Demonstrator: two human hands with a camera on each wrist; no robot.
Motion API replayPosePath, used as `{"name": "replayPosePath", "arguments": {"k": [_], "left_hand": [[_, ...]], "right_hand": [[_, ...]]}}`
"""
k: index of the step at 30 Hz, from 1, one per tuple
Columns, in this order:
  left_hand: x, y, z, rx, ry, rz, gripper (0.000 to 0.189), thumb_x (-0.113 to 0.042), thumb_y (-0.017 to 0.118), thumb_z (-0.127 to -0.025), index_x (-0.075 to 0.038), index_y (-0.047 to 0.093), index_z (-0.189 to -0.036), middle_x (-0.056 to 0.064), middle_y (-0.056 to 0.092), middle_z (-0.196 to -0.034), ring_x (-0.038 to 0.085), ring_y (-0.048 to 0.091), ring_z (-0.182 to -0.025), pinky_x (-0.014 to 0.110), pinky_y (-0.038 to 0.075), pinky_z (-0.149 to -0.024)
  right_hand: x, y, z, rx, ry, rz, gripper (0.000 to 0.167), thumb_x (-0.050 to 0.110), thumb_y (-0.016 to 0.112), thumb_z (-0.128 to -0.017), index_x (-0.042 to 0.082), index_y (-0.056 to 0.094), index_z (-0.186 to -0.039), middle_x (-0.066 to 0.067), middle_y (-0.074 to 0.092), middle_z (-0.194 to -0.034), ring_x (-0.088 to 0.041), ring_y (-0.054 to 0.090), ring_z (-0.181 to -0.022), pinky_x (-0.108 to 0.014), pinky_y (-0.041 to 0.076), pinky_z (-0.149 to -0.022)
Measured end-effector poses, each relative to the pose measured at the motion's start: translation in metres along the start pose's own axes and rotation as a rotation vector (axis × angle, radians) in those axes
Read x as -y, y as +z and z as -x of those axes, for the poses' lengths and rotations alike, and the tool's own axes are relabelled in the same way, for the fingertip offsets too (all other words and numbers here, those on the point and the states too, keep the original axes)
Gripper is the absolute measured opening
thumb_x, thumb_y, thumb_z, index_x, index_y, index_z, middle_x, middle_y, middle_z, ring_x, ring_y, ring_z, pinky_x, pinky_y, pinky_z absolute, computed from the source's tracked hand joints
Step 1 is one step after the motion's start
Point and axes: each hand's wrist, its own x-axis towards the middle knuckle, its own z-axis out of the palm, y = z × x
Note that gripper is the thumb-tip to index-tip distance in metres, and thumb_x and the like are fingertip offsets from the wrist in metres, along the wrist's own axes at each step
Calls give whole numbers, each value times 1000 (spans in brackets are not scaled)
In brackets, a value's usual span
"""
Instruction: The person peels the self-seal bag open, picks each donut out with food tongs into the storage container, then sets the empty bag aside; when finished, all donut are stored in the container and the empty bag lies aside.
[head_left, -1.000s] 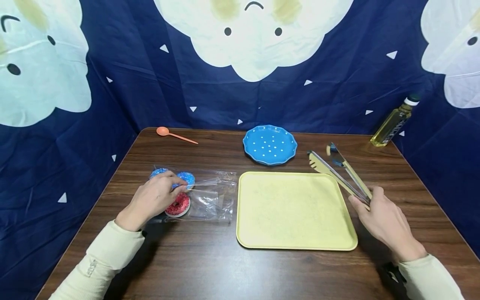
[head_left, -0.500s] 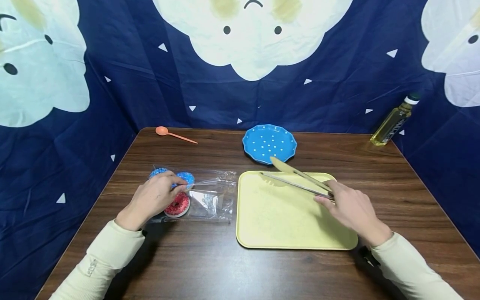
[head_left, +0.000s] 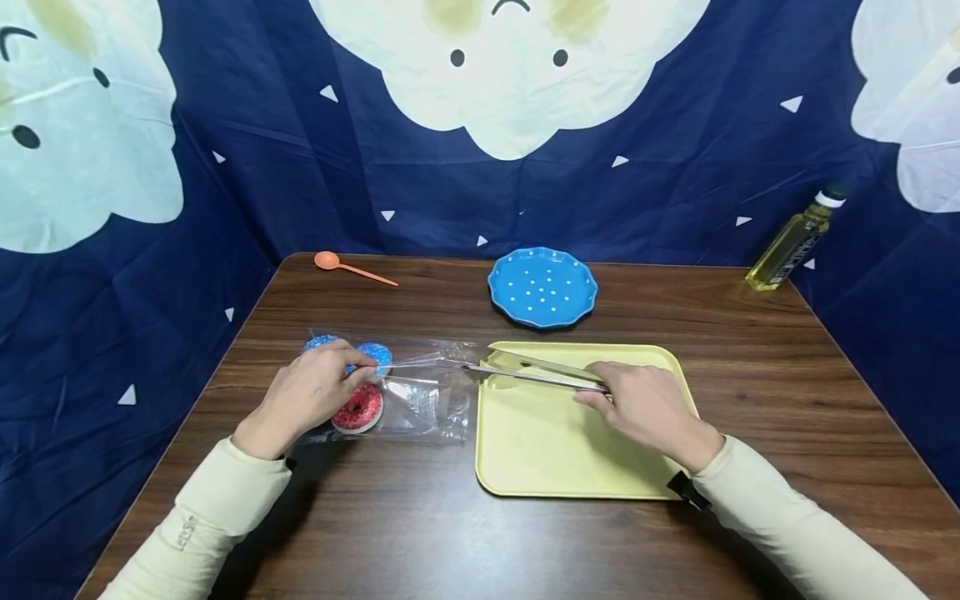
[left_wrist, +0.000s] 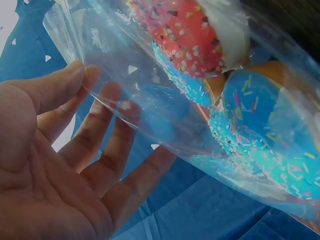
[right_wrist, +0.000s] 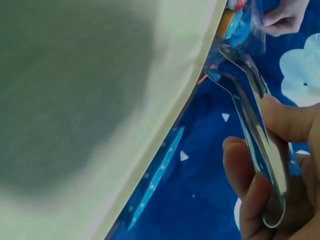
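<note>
My left hand (head_left: 311, 392) pinches the upper layer of a clear plastic bag (head_left: 412, 408) between thumb and forefinger, lifting its film. Inside lie a red sprinkled donut (head_left: 358, 408) and blue sprinkled donuts (head_left: 375, 357), partly hidden by the hand in the head view. In the left wrist view the thumb and forefinger meet on the film (left_wrist: 87, 87), the other fingers behind it. My right hand (head_left: 648, 408) grips metal tongs (head_left: 555, 377) over the yellow tray. Their two arms stand apart, tips pointing left at the bag's end, with nothing between them.
The yellow tray (head_left: 555, 467) lies right of the bag. Behind it sits a blue dotted plate (head_left: 542, 287). An orange spoon (head_left: 352, 268) lies at the back left, and an oil bottle (head_left: 795, 242) stands at the back right corner.
My right hand has carried the tongs leftward from beyond the tray's right side, turning their tips toward the bag. The left hand keeps its pinch on the bag in place.
</note>
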Motion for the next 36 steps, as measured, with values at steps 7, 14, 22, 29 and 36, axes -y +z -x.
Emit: {"name": "replayPosePath", "arguments": {"k": [7, 14, 22, 29, 36], "left_hand": [[-3, -3, 0, 5, -6, -1, 24, -26, 68, -98, -10, 77, -114, 14, 68, -116, 35, 63, -107, 60, 51, -79], [-3, -5, 1, -14, 3, -3, 22, -25, 68, -98, -11, 77, -113, 12, 69, -115, 35, 64, -107, 60, 51, -79], [-3, -3, 1, -24, 26, -4, 22, -23, 70, -96, -9, 77, -111, 13, 69, -113, 34, 65, -105, 58, 52, -80], [-1, 3, 3, -20, 62, -16, 21, -21, 71, -95, -7, 77, -110, 12, 69, -111, 33, 65, -104, 55, 53, -82], [0, 2, 3, -42, 82, -14, 20, -19, 72, -95, -6, 77, -108, 11, 70, -107, 31, 66, -101, 53, 53, -82]], "right_hand": [[15, 4, -17, -23, -72, 22, 27, 39, 79, -86, 15, 72, -95, 5, 67, -72, -15, 54, -48, -37, 39, -41], [30, 11, -35, -19, -149, 45, 29, 41, 78, -87, 13, 71, -95, 4, 67, -73, -17, 58, -51, -38, 41, -41], [40, 29, -51, 21, -162, 52, 34, 44, 75, -89, 12, 71, -98, 3, 65, -71, -18, 60, -53, -38, 43, -42], [53, 37, -56, 137, -114, -18, 42, 46, 74, -89, 8, 69, -106, 3, 65, -76, -18, 60, -57, -37, 46, -46], [55, 44, -64, 257, -42, -117, 47, 47, 76, -87, 9, 67, -112, 6, 62, -79, -11, 56, -62, -34, 46, -52]]}}
